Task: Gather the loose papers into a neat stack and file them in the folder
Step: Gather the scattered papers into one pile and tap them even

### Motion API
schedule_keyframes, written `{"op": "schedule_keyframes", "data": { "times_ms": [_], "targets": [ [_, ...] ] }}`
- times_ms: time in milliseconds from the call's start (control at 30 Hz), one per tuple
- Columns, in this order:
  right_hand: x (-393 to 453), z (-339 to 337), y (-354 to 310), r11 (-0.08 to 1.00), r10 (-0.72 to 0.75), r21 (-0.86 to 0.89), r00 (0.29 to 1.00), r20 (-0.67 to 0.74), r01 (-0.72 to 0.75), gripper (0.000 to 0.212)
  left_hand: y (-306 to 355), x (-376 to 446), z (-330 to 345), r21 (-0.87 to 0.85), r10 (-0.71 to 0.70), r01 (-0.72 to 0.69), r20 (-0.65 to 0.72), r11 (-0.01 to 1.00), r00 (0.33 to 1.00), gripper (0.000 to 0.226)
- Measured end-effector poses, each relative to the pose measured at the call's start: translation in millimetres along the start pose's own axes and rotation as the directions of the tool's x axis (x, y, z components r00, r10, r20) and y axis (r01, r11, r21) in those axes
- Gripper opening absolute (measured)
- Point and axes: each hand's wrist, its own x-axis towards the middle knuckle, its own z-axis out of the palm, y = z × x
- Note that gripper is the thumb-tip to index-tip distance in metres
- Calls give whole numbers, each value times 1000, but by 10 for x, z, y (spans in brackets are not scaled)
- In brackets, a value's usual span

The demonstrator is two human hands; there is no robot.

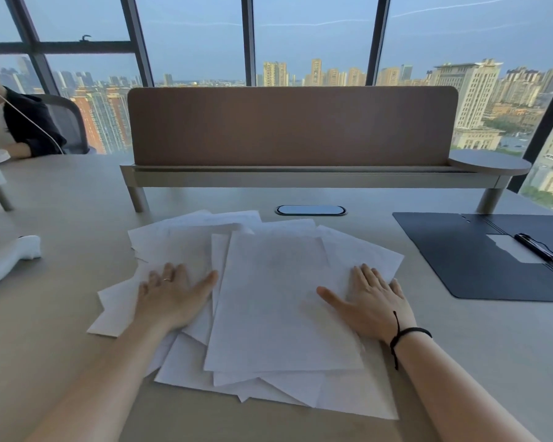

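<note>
Several loose white papers (278, 298) lie fanned in an untidy overlapping pile at the middle of the beige desk. My left hand (173, 296) rests flat on the pile's left side, fingers spread, palm down. On the right side of the pile, my right hand (371, 301) also lies flat with fingers apart; a black cord circles its wrist. Neither hand grips a sheet. A dark open folder (466, 260) lies flat at the right of the desk, with a black clip (537, 247) near its spine over a white label.
A brown divider screen on a raised shelf (292, 173) runs across the back of the desk. A cable port (310, 210) sits just beyond the papers. A white object (10, 260) lies at the left. A seated person (10, 122) is at the far left.
</note>
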Motion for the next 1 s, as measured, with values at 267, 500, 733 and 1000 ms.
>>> {"op": "schedule_keyframes", "data": {
  "times_ms": [267, 500, 733, 1000],
  "targets": [
    [-29, 28, 78, 997, -47, -65, 995, -88, 41, 90, 108, -94, -97, -269, 111, -153, -167, 951, 980, 65],
    [-26, 12, 30, 996, 77, -35, 996, -43, -79, 115, -198, -28, -16, 104, 20, -25, 50, 994, 999, 70],
    [-29, 29, -33, 994, 108, 43, 990, -86, -105, 115, 394, -294, 141, -416, 224, -175, 72, 892, 972, 61],
    [-111, 28, -105, 995, 100, 8, 995, -8, -100, 121, 220, -234, -103, -458, 152, -214, -168, 863, 974, 73]
  ]
}}
